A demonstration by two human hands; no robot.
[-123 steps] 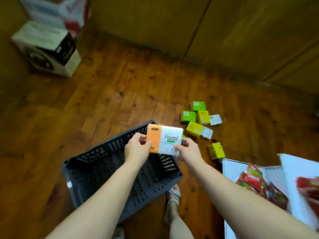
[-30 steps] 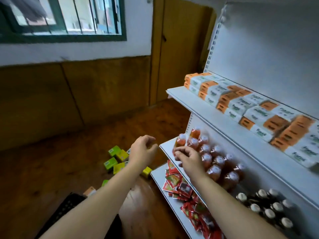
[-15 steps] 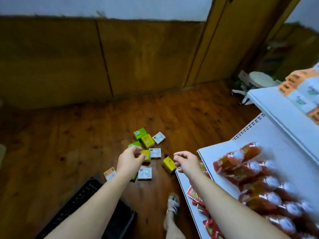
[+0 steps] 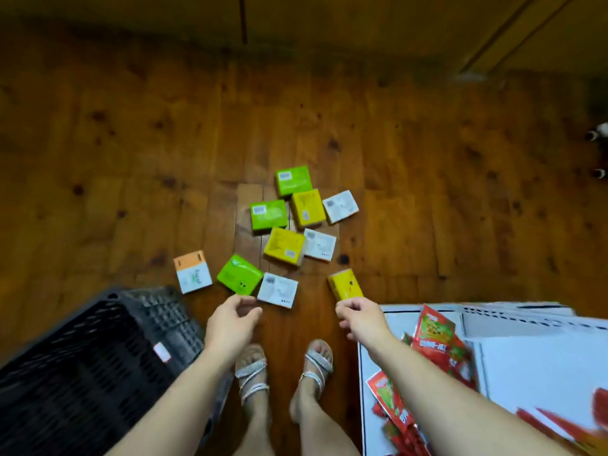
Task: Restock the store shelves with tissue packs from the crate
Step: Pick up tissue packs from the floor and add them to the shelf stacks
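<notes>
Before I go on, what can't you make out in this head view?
Crate inside: dark, blurred, cut by left and bottom edges; whether tissue packs remain inside cannot be told.
Small packs: print too small to read.
Shelf: cut off by right edge; upper levels out of view.
Red packets: smeared by motion blur at bottom right.

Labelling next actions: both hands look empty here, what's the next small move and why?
Probably reach the left hand down to the orange-and-white pack lying on the floor by the crate. It and the right hand hold nothing, and that pack's label reads Facial.
</notes>
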